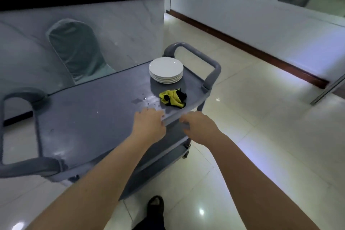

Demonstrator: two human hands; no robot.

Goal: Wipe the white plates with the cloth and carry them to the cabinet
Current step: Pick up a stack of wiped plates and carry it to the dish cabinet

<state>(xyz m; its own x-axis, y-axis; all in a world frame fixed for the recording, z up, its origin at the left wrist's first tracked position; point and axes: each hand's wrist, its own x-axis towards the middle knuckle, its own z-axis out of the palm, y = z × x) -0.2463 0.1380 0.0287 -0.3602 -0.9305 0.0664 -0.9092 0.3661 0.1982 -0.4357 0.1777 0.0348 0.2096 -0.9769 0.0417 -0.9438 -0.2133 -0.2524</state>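
Currently, I see left hand point(149, 125), right hand point(198, 127), both curled over cart point(84, 114) rim mid-frame, white plates point(166, 70), cloth point(173, 98) just above.

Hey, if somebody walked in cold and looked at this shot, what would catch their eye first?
The stack of white plates at the far right end of the grey cart stands out most, with the crumpled yellow and black cloth lying just nearer, apart from it. Then the left hand and right hand, both at the cart's near edge; whether they grip it is unclear.
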